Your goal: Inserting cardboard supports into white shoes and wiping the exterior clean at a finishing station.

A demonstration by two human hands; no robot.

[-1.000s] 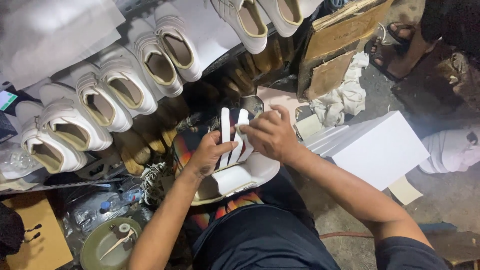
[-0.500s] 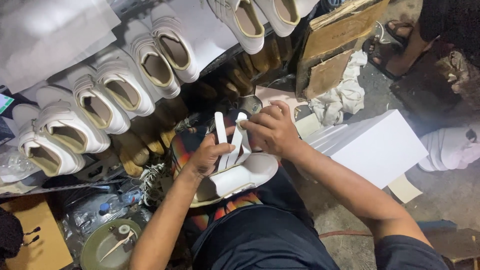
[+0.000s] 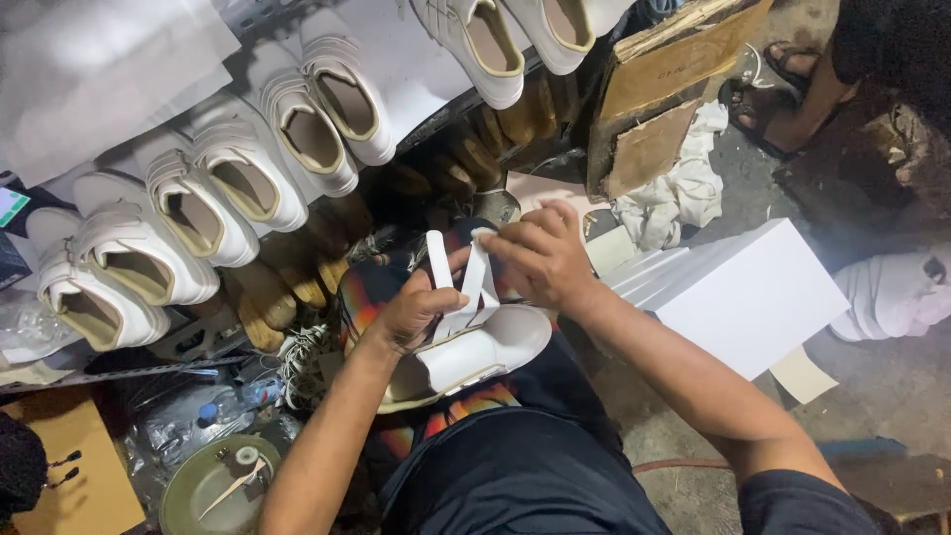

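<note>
While held by both hands, white shoe (image 3: 466, 357) toe rightward.

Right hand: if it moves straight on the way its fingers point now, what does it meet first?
Probably the upright white strap of the white shoe on the lap: the right hand points left, already pinching the neighbouring strap. Depth is unclear.

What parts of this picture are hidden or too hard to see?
Head view, the only one:
- The front of the white shoe on the lap: covered by the left hand and right hand, which hold its straps.
- The upper white shoes in the row: cut off by the top edge.
- What is in the round green tin: too small and dim.
- Another person's sandalled foot: the rest is in shadow.
</note>
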